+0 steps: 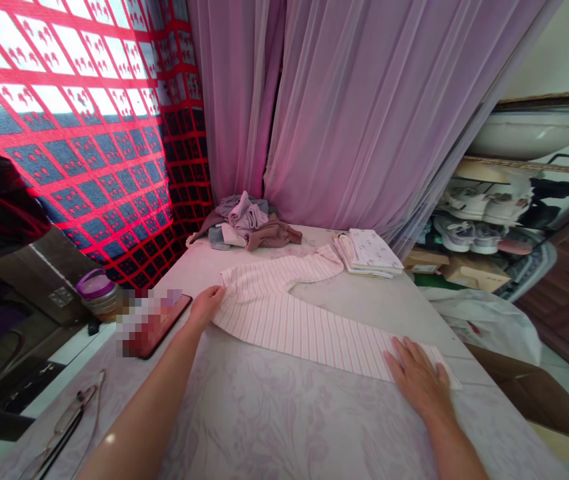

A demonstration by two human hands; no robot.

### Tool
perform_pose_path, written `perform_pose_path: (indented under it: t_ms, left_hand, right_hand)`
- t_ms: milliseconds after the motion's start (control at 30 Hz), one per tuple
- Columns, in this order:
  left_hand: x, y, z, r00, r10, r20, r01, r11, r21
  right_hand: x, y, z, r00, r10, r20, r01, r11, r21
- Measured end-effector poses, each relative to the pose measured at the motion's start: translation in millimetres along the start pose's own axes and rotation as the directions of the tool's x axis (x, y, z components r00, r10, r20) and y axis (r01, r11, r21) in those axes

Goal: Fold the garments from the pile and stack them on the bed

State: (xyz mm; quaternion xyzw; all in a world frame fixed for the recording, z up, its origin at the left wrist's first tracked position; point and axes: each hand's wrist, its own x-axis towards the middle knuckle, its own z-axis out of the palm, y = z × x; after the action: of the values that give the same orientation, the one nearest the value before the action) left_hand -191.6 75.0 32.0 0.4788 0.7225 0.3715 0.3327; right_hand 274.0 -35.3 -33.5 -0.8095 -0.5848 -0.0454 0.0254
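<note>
tabletop (274, 427): left hand (207, 307), right hand (417, 377) on striped garment (304, 333)

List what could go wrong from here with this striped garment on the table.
The corner of the pink-and-white striped fabric garment lies near the far edge of the lilac patterned table cover, beyond the right hand, so it could slide off. The left hand sits beside a flat red-cased device; a sideways tug might knock it.
</note>
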Motion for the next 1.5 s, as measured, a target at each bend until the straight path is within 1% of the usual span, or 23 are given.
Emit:
perform_pose_path:
  t_ms: [67, 167, 233, 300, 367, 500, 600, 667, 800, 967, 1033, 1100, 1133, 1167, 1200, 1267, 1300, 1367, 1433, 1500]
  left_hand:
    - [3.7, 2.3, -1.9, 0.998, -0.011, 0.069, 0.017, 0.997, -0.074]
    - [6.5, 7.4, -3.2, 0.981, -0.033, 0.189, 0.065, 0.984, -0.165]
    - [7.6, 9.8, -3.2, 0.973, -0.049, 0.224, 0.092, 0.979, -0.184]
    - [8.8, 9.6, -3.0, 0.98, -0.06, 0.19, 0.091, 0.983, -0.158]
    - [9.9, 6.4, -2.8, 0.992, -0.06, 0.108, 0.069, 0.994, -0.09]
    - [9.6, -3.8, -2.5, 0.998, -0.045, -0.037, 0.048, 0.994, 0.103]
    - [7.6, -8.1, -2.1, 0.996, -0.017, -0.091, 0.04, 0.968, 0.249]
    - [6.9, -8.1, -2.5, 0.996, 0.012, -0.094, 0.019, 0.946, 0.324]
    - [9.5, -4.9, -6.0, 0.998, 0.041, -0.057, -0.013, 0.905, 0.426]
    - [10.3, -0.2, -7.8, 0.999, 0.02, -0.039, 0.002, 0.871, 0.491]
    - [8.4, 2.7, -6.5, 0.998, 0.028, -0.056, 0.006, 0.851, 0.525]
    - [7.6, 5.5, -4.4, 0.992, 0.102, -0.073, -0.038, 0.799, 0.6]
    - [8.4, 6.3, -3.1, 0.984, 0.168, -0.062, -0.088, 0.757, 0.647]
    - [10.1, 6.7, -1.4, 0.969, 0.245, -0.027, -0.159, 0.705, 0.691]
    - [12.7, 6.4, 0.8, 0.947, 0.321, 0.03, -0.242, 0.646, 0.724]
    - [19.1, 3.8, 7.3, 0.889, 0.421, 0.179, -0.403, 0.537, 0.741]
    - [22.1, 1.7, 11.7, 0.864, 0.439, 0.246, -0.461, 0.494, 0.737]
    - [26.1, -3.4, 21.6, 0.841, 0.431, 0.327, -0.514, 0.447, 0.732]
    - [26.7, -8.8, 30.8, 0.838, 0.422, 0.346, -0.52, 0.429, 0.738]
    - [25.0, -12.8, 36.7, 0.836, 0.432, 0.339, -0.517, 0.411, 0.751]
  right_hand:
    - [-0.2, -0.2, -0.5, 1.0, -0.002, -0.001, 0.002, 1.0, 0.003]
    - [-0.5, -0.4, -1.5, 1.0, -0.002, 0.004, 0.002, 1.0, 0.002]
    - [-0.5, -0.1, -1.4, 1.0, -0.002, -0.004, 0.002, 1.0, 0.008]
    - [-0.2, 0.4, -0.7, 1.0, -0.002, -0.014, 0.002, 1.0, 0.016]
    - [0.2, 0.9, 0.1, 1.0, -0.001, -0.015, 0.002, 1.0, 0.019]
    - [0.3, 0.5, -1.2, 1.0, -0.003, -0.002, 0.003, 1.0, 0.015]
    - [-0.2, -0.4, -3.8, 1.0, -0.002, 0.015, 0.002, 1.0, 0.006]
    - [-0.3, -0.7, -4.8, 1.0, -0.002, 0.02, 0.002, 1.0, 0.005]
    - [0.5, -0.1, -3.2, 1.0, -0.002, 0.016, 0.002, 1.0, 0.01]
    - [-0.1, 0.3, -0.5, 1.0, -0.007, -0.012, 0.007, 1.0, -0.001]
    - [-0.8, -0.2, -1.4, 1.0, -0.008, -0.011, 0.008, 1.0, -0.008]
    - [-0.9, -1.4, -4.0, 1.0, -0.001, -0.002, 0.001, 1.0, -0.004]
    - [-0.4, -2.6, -6.0, 1.0, 0.01, 0.001, -0.01, 1.0, 0.002]
    - [0.7, -4.4, -8.5, 1.0, 0.023, -0.005, -0.023, 1.0, 0.009]
    - [2.7, -7.1, -11.6, 0.999, 0.033, -0.024, -0.032, 0.999, 0.017]
    - [10.1, -15.6, -19.5, 0.994, 0.029, -0.101, -0.025, 0.999, 0.04]
    - [16.0, -21.8, -24.4, 0.99, 0.005, -0.142, 0.003, 0.998, 0.057]
    - [32.5, -38.4, -35.3, 0.98, -0.063, -0.19, 0.085, 0.99, 0.113]
    - [55.3, -60.2, -46.6, 0.976, -0.118, -0.185, 0.157, 0.965, 0.212]
    - [83.1, -85.9, -56.7, 0.982, -0.123, -0.146, 0.168, 0.921, 0.351]
